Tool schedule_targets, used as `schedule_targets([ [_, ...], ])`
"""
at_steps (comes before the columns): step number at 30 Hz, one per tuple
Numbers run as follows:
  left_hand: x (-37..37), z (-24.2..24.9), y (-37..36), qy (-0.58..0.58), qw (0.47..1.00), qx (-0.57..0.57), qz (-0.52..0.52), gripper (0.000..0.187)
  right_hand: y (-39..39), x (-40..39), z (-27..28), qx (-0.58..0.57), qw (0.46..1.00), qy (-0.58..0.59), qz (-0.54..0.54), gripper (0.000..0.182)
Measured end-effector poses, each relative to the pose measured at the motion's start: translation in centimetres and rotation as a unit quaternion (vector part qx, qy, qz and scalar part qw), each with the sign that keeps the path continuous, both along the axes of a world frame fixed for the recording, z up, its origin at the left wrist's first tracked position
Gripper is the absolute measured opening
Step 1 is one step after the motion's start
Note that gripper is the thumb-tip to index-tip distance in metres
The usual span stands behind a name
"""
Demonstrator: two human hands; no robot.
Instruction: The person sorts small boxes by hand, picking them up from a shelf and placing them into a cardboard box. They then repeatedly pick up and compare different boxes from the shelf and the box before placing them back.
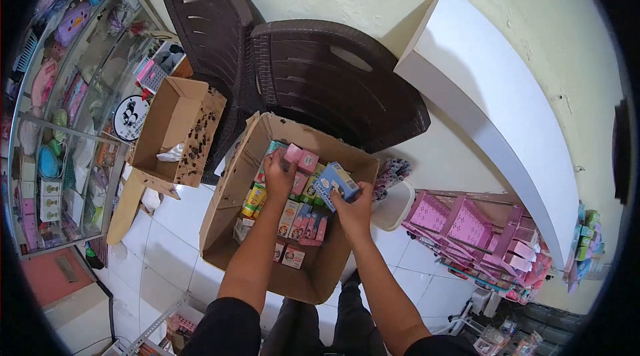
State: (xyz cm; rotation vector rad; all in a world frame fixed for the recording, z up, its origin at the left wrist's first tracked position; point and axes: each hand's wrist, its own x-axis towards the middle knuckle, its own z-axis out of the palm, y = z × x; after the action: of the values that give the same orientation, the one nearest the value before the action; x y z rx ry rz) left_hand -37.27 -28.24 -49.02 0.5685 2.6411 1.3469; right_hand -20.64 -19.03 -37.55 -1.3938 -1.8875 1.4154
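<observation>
A large open cardboard box point(320, 281) holds several small packages in pink, green, yellow, orange and white. My right hand point(353, 209) grips a blue box point(335, 185) above the packages on the right side. My left hand point(278, 177) is inside the carton at its upper left, fingers bent beside a pink box point(301, 158); whether it grips this box is unclear. Below my hands lie white and orange boxes point(288, 218) and a row of pink and blue ones point(309, 225). A yellow package point(253, 201) sits at the left of the carton.
Dark brown chairs point(320, 69) stand behind the carton. To the left are a smaller cardboard box point(175, 129) and a glass display case point(67, 129). A white bin point(395, 206) and a pink rack point(467, 226) stand right, below a white curved panel point(500, 96).
</observation>
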Motion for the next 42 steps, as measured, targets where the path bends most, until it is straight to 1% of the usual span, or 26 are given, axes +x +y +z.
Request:
schedule_targets([
  [2,0.0,1.8,-0.5,0.011,1.0,0.018,-0.019,0.046,-0.2,-0.3,0.5,-0.006,1.0,0.002,-0.001,0.055],
  [4,0.6,3.5,-1.9,-0.137,0.985,0.092,-0.046,0.041,-0.5,-0.7,0.4,-0.013,1.0,0.007,-0.003,0.056],
  [5,0.9,4.4,-2.7,-0.132,0.986,0.093,-0.048,0.041,-0.6,-0.9,-0.5,-0.026,0.999,0.015,-0.009,0.054],
  [7,2.0,5.7,-4.2,-0.252,0.955,0.101,-0.116,0.046,-0.7,-1.5,-1.0,-0.038,0.999,0.026,-0.016,0.052],
  [8,2.6,6.2,-4.7,-0.25,0.956,0.102,-0.116,0.046,-0.7,-1.9,-1.0,-0.044,0.998,0.016,0.04,0.053],
  [10,3.6,8.6,-5.2,-0.127,0.954,0.137,-0.236,0.058,-0.5,-2.5,-0.7,-0.05,0.994,0.008,0.098,0.054],
  [11,4.0,10.4,-5.6,-0.143,0.955,0.107,-0.239,0.07,-0.2,-2.9,-0.4,-0.083,0.98,-0.005,0.179,0.053],
  [12,3.8,10.0,-6.1,-0.142,0.956,0.104,-0.236,0.07,-0.3,-3.1,-0.3,-0.116,0.959,-0.017,0.259,0.053],
  [13,3.5,9.1,-6.8,-0.188,0.947,0.126,-0.226,0.071,-0.4,-3.2,-1.3,-0.077,0.953,0.014,0.293,0.053],
  [16,2.8,6.0,-9.1,-0.283,0.932,0.13,-0.188,0.068,-1.2,-4.1,-2.5,-0.107,0.938,-0.025,0.328,0.057],
  [17,2.6,4.6,-9.8,-0.348,0.918,0.149,-0.116,0.065,-1.6,-4.1,-3.7,-0.109,0.936,-0.024,0.333,0.057],
  [19,2.7,4.2,-10.5,-0.467,0.865,0.175,0.057,0.058,-2.5,-4.4,-5.3,-0.022,0.935,-0.054,0.351,0.06],
  [20,2.7,2.7,-11.0,-0.464,0.866,0.176,0.06,0.058,-2.8,-4.2,-6.0,-0.022,0.934,-0.052,0.353,0.06],
  [22,3.0,-2.9,-11.9,-0.475,0.83,0.136,0.259,0.056,-3.1,-4.3,-3.3,-0.123,0.935,-0.075,0.324,0.056],
  [23,3.2,-3.5,-11.8,-0.475,0.83,0.137,0.258,0.056,-3.2,-4.1,-2.7,-0.122,0.935,-0.075,0.324,0.056],
  [25,3.4,-4.9,-11.4,-0.45,0.792,0.233,0.341,0.054,-3.6,-3.4,-2.1,-0.158,0.942,-0.017,0.295,0.049],
  [26,3.4,-7.1,-11.9,-0.45,0.792,0.235,0.338,0.054,-3.7,-3.0,-2.1,-0.156,0.943,-0.016,0.294,0.049],
  [28,3.4,-13.4,-13.6,-0.409,0.863,0.116,0.273,0.06,-3.5,-2.3,-2.1,-0.148,0.945,0.001,0.293,0.044],
  [29,3.5,-12.8,-13.0,-0.408,0.864,0.118,0.269,0.06,-3.3,-2.0,-1.3,-0.144,0.946,0.002,0.291,0.044],
  [31,4.0,-9.6,-12.0,-0.352,0.896,-0.039,0.27,0.05,-3.2,-1.3,1.1,-0.154,0.946,-0.001,0.285,0.042],
  [32,4.6,-5.7,-11.2,-0.35,0.897,-0.036,0.269,0.05,-3.1,-1.0,2.0,-0.152,0.946,0.001,0.286,0.042],
  [34,5.8,4.1,-9.5,-0.387,0.893,0.116,0.198,0.045,-2.9,0.0,3.5,-0.138,0.95,0.001,0.282,0.038],
  [35,6.1,5.5,-9.7,-0.382,0.896,0.119,0.192,0.045,-2.8,0.6,3.8,-0.132,0.951,0.007,0.279,0.038],
  [37,7.4,8.1,-10.6,-0.408,0.894,0.177,0.059,0.04,-2.5,2.4,4.4,-0.162,0.95,0.072,0.257,0.035],
  [41,9.1,17.2,-11.8,-0.392,0.895,0.208,-0.039,0.035,-1.3,6.7,8.1,-0.152,0.955,0.108,0.231,0.034],
  [42,9.6,18.6,-12.3,-0.343,0.917,0.194,-0.061,0.033,-0.9,8.1,9.3,-0.118,0.96,0.11,0.231,0.034],
])
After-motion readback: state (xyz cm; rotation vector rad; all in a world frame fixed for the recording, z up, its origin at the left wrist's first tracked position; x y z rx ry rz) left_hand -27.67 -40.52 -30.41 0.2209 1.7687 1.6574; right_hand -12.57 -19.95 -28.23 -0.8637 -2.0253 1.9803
